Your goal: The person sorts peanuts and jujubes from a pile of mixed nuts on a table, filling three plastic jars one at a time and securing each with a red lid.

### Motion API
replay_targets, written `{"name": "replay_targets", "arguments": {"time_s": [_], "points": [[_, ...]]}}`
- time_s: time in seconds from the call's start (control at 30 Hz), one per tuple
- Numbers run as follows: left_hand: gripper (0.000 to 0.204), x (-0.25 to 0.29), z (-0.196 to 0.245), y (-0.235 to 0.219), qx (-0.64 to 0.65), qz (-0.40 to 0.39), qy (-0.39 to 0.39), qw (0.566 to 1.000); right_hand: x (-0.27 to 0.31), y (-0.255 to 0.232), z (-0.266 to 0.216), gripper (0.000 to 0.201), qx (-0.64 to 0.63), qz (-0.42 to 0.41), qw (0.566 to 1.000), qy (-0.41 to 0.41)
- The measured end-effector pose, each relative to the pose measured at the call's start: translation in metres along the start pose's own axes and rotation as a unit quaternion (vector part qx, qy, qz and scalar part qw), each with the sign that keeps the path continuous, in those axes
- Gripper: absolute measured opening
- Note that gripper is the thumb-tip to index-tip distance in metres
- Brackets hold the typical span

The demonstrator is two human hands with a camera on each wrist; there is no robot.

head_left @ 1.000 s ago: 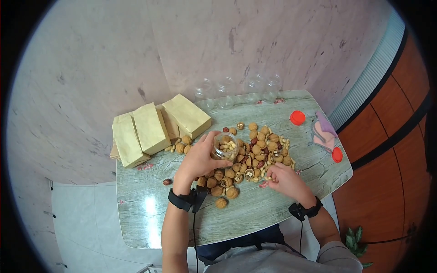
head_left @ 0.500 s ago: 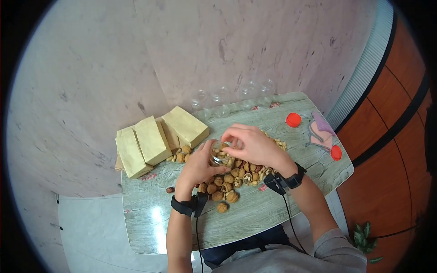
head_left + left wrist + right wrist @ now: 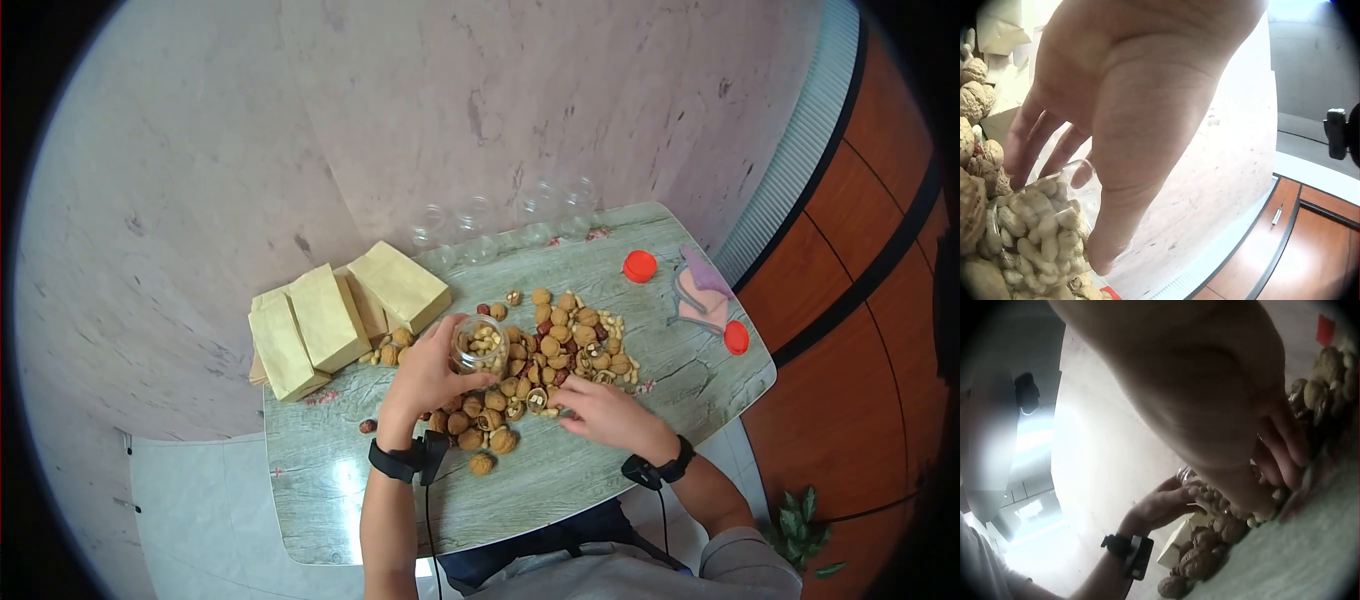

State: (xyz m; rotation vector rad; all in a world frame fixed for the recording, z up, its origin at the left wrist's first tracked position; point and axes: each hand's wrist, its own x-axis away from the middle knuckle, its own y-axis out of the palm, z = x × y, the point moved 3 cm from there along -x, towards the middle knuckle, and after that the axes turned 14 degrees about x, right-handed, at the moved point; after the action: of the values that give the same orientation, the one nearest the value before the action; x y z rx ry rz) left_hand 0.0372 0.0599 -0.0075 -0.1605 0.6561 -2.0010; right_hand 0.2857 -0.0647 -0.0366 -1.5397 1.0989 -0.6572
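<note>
My left hand [image 3: 428, 375] grips a clear jar [image 3: 481, 346] with its fingers and thumb around the sides. Shelled-looking pale peanuts in their pods [image 3: 1047, 240] fill much of the jar in the left wrist view. At the near right edge of a nut pile, my right hand [image 3: 612, 414] reaches low over the table. Its thumb and fingers [image 3: 1285, 447] curve loosely down among the nuts, with a gap between them. Beside the fingertips lies a cracked walnut [image 3: 537, 400]. Whole walnuts [image 3: 470, 438] and loose peanuts [image 3: 615, 328] make up the pile, with some darker reddish nuts.
Several clear jars [image 3: 475, 225] line the table's back edge by the wall. Yellow paper bags [image 3: 328, 320] stand at the left. Two red lids [image 3: 640, 266] and a pink and purple cloth [image 3: 703, 298] lie at the right. A black camera strap [image 3: 397, 460] circles each wrist.
My right hand went from the pile up over the jar's mouth, then came back down to the pile's near right edge. The left hand has kept its grip on the jar.
</note>
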Motion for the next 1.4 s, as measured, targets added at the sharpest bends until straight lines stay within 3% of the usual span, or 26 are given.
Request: {"name": "replay_targets", "arguments": {"time_s": [0.23, 0.33, 0.43, 0.5, 0.7, 0.8, 0.9, 0.97, 1.1, 1.23, 1.3, 1.4], "points": [[0.085, -0.001, 0.028, -0.004, -0.022, 0.009, 0.008, 1.0, 0.003, 0.016, 0.002, 0.015, 0.039, 0.028, 0.997, -0.058], [0.081, -0.01, 0.036, -0.001, 0.105, 0.028, 0.006, 0.994, 0.007, 0.017, 0.006, 0.015, 0.028, 0.019, 0.998, -0.057], [0.081, -0.037, 0.047, 0.014, 0.132, 0.022, -0.003, 0.991, 0.01, 0.016, 0.008, 0.016, 0.004, -0.001, 0.999, -0.049], [0.08, -0.067, 0.06, 0.03, 0.149, 0.008, -0.014, 0.989, 0.011, 0.017, 0.01, 0.017, -0.009, -0.013, 0.999, -0.045], [0.094, -0.191, 0.074, 0.109, -0.042, -0.003, 0.105, 0.994, 0.017, 0.013, 0.005, 0.02, 0.007, 0.005, 1.0, -0.031], [0.095, -0.231, 0.081, 0.138, -0.061, -0.006, 0.082, 0.995, 0.022, -0.003, 0.008, 0.024, -0.032, -0.018, 0.999, -0.038], [0.096, -0.25, 0.073, 0.155, -0.083, -0.006, 0.045, 0.995, 0.02, -0.043, 0.05, 0.022, -0.02, -0.044, 0.999, 0.003], [0.096, -0.255, 0.064, 0.163, -0.094, -0.017, 0.031, 0.995, 0.01, -0.083, 0.094, 0.029, 0.058, -0.06, 0.987, 0.136], [0.099, -0.259, 0.042, 0.175, -0.12, -0.018, 0.002, 0.993, -0.028, -0.087, 0.212, 0.038, 0.167, 0.083, 0.933, 0.307], [0.099, -0.255, 0.047, 0.173, -0.138, -0.038, -0.014, 0.99, -0.053, -0.063, 0.271, 0.049, 0.148, 0.131, 0.915, 0.352], [0.097, -0.258, 0.042, 0.173, -0.147, -0.045, -0.007, 0.988, -0.06, -0.055, 0.279, 0.054, 0.142, 0.025, 0.934, 0.326], [0.096, -0.253, 0.047, 0.172, -0.14, -0.04, -0.017, 0.989, -0.062, -0.04, 0.29, 0.04, 0.116, 0.065, 0.94, 0.315]]}}
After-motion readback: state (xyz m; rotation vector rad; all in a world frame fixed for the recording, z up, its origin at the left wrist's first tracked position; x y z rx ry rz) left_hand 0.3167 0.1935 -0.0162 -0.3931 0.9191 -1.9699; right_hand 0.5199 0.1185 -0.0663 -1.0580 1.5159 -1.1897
